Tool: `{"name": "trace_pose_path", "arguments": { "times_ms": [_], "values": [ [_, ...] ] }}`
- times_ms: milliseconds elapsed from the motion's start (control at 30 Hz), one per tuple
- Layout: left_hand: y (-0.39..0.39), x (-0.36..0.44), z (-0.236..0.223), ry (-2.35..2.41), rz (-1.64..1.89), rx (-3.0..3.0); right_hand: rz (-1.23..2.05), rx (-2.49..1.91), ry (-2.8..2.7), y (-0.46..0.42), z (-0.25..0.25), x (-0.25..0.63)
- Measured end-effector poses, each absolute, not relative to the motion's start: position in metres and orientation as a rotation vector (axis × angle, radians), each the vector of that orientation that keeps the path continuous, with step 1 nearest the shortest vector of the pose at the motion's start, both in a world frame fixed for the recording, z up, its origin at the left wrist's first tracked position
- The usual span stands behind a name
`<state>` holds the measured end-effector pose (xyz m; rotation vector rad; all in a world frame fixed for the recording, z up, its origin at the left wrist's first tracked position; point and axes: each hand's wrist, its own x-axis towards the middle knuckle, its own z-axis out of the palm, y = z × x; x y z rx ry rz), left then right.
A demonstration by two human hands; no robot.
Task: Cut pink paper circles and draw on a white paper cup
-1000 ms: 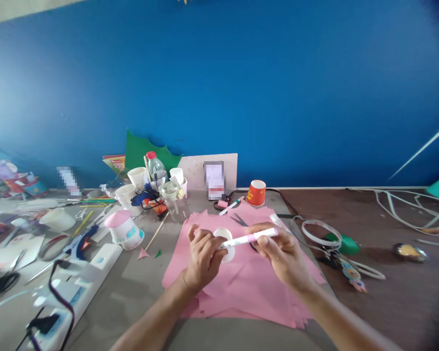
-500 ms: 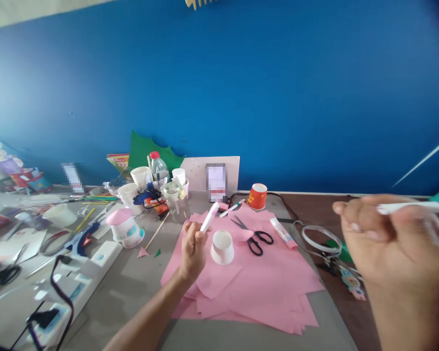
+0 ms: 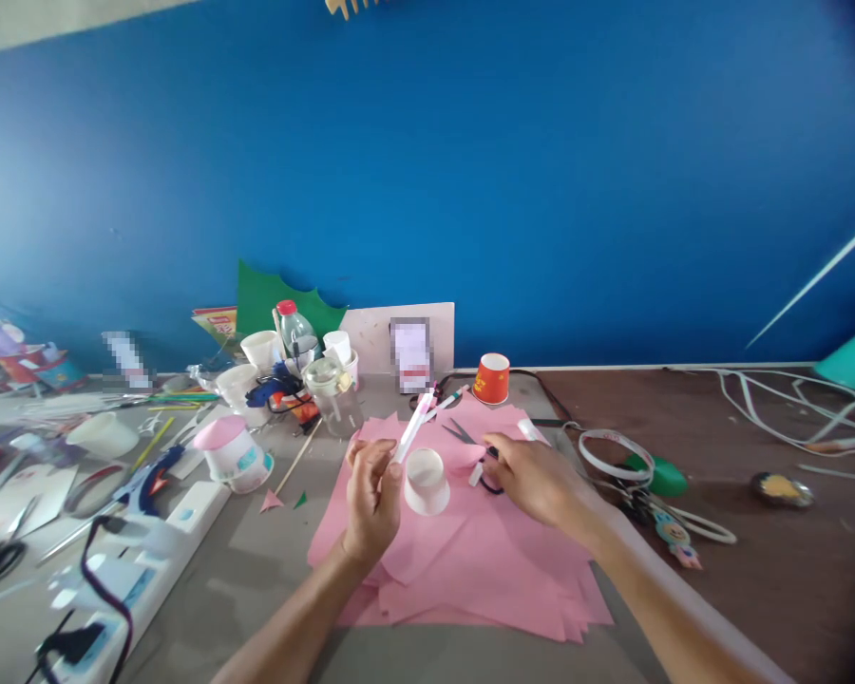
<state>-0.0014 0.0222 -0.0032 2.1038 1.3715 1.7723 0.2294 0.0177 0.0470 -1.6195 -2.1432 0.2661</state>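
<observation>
My left hand [image 3: 371, 499] is closed around a slim white and pink pen-like stick [image 3: 413, 426] that points up and away. Just right of that hand, a white paper cup [image 3: 427, 483] stands upside down on pink paper sheets [image 3: 484, 579]. Over the handles of the black scissors [image 3: 461, 431], my right hand [image 3: 531, 473] has its fingers pinched together. A small white piece [image 3: 477, 473] shows at its fingertips; its kind is unclear. The scissors lie partly open, their handles mostly covered by the hand.
Behind the papers are a red paper cup [image 3: 492, 378] and a propped phone [image 3: 411, 355]. To the left stand a pink-topped cup [image 3: 232, 454], a glass jar [image 3: 333, 394] and a white power strip [image 3: 185, 522]. Cables and a keychain [image 3: 674, 537] lie right.
My right hand has come from the near right, close to the camera, in over the scissors. My left hand still holds the pen-like stick beside the white cup. The view has shifted slightly.
</observation>
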Motion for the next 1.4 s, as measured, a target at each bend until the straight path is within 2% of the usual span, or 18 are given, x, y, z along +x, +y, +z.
{"name": "trace_pose_path", "arguments": {
  "times_ms": [167,267,467,633,867,1400],
  "values": [
    [0.013,0.005,0.013,1.227,1.801,2.282,0.116,-1.012,-2.112,-0.005,0.064,0.206],
    [0.002,0.011,0.02,1.086,1.715,2.426,0.042,-0.859,-2.245,-0.012,0.058,0.191],
    [-0.004,0.013,0.018,0.749,1.545,2.608,0.009,-0.995,-2.012,-0.002,0.049,0.194],
    [0.021,0.001,-0.003,1.038,1.271,2.31,0.311,-1.079,-1.677,0.011,0.036,0.206],
    [0.036,-0.005,-0.021,1.132,0.903,1.964,0.339,-0.981,-1.773,0.016,-0.008,0.188],
    [0.033,0.001,0.0,0.999,0.931,1.728,0.183,-0.784,-1.771,0.012,-0.022,0.187]
  ]
}}
